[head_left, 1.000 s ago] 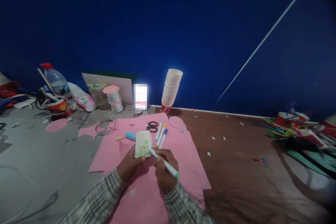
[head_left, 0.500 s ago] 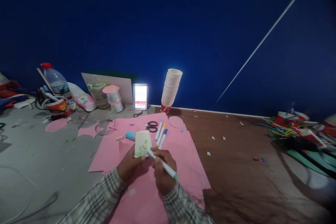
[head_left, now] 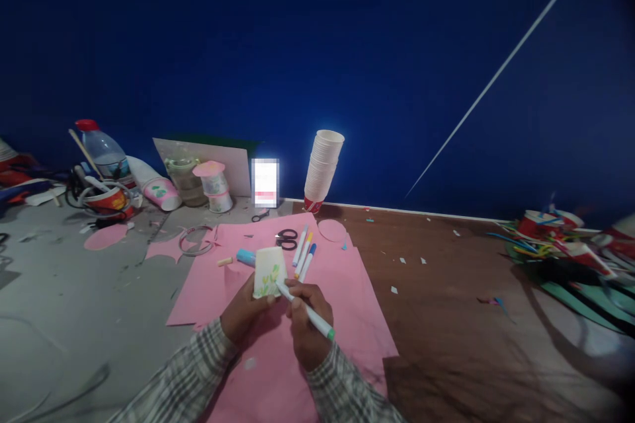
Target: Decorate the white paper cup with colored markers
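Note:
A white paper cup (head_left: 269, 266), bottom up and drawn with yellow-green flowers, is gripped near its lower rim by my left hand (head_left: 245, 307). My right hand (head_left: 312, 324) is closed around a white marker (head_left: 317, 321) with a green end, its tip at the right side of the cup. Beneath both hands lie pink paper sheets (head_left: 357, 317). Just beyond the cup are a blue glue stick (head_left: 245, 256), black-handled scissors (head_left: 288, 239) and several markers (head_left: 303, 254).
A tall stack of paper cups (head_left: 323, 168) leans near the blue wall. At the back left stand a decorated cup piece (head_left: 216, 188), a jar (head_left: 188, 182) and a plastic bottle (head_left: 105, 152). A roll of tape (head_left: 197, 241) lies left; red cups (head_left: 540, 223) and scraps sit right.
Almost nothing differs. Both hands, the cup and the marker keep their places, with the marker tip still against the cup; the view has shifted very slightly.

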Demonstrator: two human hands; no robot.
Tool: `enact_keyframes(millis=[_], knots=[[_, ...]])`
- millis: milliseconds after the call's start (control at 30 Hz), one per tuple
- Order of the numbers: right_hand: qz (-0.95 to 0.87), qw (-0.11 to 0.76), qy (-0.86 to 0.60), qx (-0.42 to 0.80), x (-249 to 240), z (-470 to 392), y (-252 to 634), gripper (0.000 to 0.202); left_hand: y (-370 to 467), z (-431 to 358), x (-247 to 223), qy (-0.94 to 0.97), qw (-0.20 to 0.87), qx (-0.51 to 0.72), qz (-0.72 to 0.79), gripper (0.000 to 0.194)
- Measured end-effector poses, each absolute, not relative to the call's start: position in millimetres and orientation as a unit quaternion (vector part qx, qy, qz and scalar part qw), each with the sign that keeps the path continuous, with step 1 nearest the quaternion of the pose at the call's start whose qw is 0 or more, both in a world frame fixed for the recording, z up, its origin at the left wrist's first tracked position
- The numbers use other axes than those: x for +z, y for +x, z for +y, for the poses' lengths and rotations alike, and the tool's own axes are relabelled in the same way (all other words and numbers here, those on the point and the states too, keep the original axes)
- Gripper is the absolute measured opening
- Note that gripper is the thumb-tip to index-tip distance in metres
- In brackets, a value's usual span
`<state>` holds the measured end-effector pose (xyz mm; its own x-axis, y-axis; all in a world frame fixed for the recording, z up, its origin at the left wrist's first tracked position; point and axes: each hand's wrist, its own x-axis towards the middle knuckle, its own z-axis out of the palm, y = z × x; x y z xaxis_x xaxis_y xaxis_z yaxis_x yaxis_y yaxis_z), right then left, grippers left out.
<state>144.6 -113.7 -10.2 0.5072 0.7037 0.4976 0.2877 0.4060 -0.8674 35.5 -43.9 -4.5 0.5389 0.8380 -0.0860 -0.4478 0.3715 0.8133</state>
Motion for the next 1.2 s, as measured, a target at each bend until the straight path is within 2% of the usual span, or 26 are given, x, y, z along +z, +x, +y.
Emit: enact_keyframes(millis=[233, 1200], knots=[[-0.462, 0.693, -0.529, 0.162, -9.6, -112.5, 145.2, 0.013, 35.4, -43.2, -5.0, 0.395, 0.783, 0.407, 0.256, 0.048], [-0.446, 0.699, -0.526, 0.19, -7.7, -113.7, 145.3, 0.013, 34.8, -43.5, -7.6, 0.397, 0.785, 0.407, 0.247, 0.046]])
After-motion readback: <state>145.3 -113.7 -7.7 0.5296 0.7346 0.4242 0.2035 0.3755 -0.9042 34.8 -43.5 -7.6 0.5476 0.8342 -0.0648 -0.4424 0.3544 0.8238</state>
